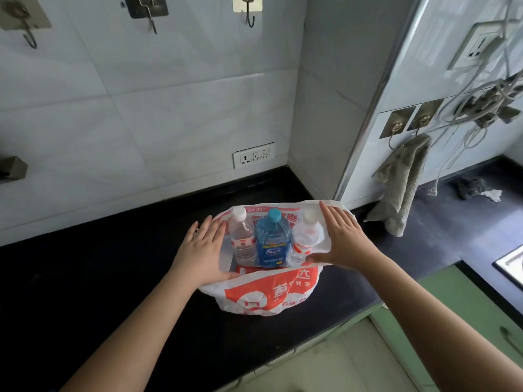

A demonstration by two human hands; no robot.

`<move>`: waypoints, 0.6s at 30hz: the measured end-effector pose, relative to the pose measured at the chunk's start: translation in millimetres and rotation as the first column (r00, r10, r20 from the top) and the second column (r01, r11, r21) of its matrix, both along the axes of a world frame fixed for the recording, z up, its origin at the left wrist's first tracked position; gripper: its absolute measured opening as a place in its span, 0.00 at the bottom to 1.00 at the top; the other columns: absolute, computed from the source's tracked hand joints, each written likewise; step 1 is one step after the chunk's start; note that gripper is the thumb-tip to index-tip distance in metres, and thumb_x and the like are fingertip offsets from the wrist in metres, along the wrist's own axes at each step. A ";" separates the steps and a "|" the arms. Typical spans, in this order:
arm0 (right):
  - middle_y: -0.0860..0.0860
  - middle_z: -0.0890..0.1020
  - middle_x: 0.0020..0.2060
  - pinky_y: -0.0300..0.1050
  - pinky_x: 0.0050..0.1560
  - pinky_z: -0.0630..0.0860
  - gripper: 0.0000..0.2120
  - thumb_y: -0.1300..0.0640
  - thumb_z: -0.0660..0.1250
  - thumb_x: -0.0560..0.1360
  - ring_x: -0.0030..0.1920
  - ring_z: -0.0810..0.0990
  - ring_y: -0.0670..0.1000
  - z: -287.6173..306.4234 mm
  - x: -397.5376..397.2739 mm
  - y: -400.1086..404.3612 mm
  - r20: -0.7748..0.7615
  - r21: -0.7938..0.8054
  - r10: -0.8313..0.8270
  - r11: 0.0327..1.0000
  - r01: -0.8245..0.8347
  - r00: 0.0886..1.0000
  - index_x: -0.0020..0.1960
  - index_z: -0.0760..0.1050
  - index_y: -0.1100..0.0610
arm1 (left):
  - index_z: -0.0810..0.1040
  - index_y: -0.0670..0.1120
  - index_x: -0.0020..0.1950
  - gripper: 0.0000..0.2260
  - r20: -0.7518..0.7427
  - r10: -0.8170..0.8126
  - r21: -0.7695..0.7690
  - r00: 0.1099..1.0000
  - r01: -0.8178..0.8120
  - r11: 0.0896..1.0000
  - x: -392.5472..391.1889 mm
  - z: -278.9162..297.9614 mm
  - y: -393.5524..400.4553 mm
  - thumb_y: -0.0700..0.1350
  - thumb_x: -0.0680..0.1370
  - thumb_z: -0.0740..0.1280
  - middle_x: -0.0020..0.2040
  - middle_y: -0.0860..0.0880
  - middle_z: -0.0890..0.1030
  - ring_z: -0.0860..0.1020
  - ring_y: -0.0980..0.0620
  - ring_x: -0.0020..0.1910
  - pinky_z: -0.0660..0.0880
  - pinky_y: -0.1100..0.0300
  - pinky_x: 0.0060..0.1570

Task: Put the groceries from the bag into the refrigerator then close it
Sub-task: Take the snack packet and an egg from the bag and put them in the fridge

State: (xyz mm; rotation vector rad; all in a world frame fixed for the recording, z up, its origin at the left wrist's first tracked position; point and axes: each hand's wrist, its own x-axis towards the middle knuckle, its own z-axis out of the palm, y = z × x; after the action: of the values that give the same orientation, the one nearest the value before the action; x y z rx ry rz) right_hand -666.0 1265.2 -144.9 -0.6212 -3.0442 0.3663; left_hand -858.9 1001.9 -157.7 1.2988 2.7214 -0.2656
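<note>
A white and red printed plastic bag [266, 295] is seen at the centre of the frame, standing on a black glossy worktop [85, 292] with its mouth spread wide. Three bottles are held upright inside it in a row: a clear plastic bottle with a white cap and red label [241, 242] on the left, a blue plastic bottle with a light blue cap [273, 244] in the middle, and a second clear plastic bottle with a white cap and red label [307, 239] on the right. The left hand [205, 250] is laid against the left edge of the bag's opening, fingers straight and together, thumb stretched along the near rim. The right hand [343, 239] is pressed flat against the right edge in the same way, fingers extended, thumb lying along the near rim beside the right bottle. Nothing is gripped by either hand; the bag is merely touched. A grey knitted cloth [402, 185] is hung from a hook at the right of the frame, and a white wall socket [254, 155] is mounted on the tiles above the bag.
</note>
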 end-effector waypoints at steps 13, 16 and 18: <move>0.46 0.54 0.78 0.55 0.77 0.47 0.57 0.26 0.67 0.62 0.77 0.51 0.51 -43.5 7.7 16.2 0.069 -0.105 -0.007 0.994 0.014 0.998 0.78 0.43 0.48 | 0.37 0.45 0.80 0.58 0.043 0.027 0.004 0.999 -0.028 1.000 -1.5 -29.5 10.7 0.78 0.66 0.60 0.81 0.45 0.39 0.39 0.46 0.79 0.44 0.46 0.78; 0.45 0.55 0.77 0.56 0.76 0.48 0.55 0.27 0.68 0.62 0.77 0.52 0.51 -50.3 6.0 17.0 0.065 -0.119 -0.007 0.993 0.015 0.998 0.78 0.45 0.48 | 0.38 0.45 0.80 0.57 0.048 0.033 0.022 0.998 -0.034 0.999 -2.9 -35.3 11.0 0.78 0.66 0.60 0.81 0.46 0.40 0.41 0.47 0.80 0.46 0.46 0.78; 0.45 0.55 0.77 0.56 0.76 0.48 0.55 0.27 0.68 0.62 0.77 0.52 0.51 -55.6 4.9 17.7 0.067 -0.123 -0.003 0.992 0.012 0.998 0.78 0.46 0.48 | 0.39 0.46 0.80 0.57 0.061 0.030 0.018 0.998 -0.031 0.999 -2.7 -40.3 11.6 0.78 0.66 0.60 0.81 0.46 0.41 0.42 0.47 0.80 0.47 0.45 0.78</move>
State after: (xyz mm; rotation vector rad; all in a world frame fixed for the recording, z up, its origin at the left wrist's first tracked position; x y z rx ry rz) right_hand -661.1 1282.9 -200.6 -0.6632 -3.1000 0.5482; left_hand -861.5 1013.5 -198.0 1.2474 2.6968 -0.1949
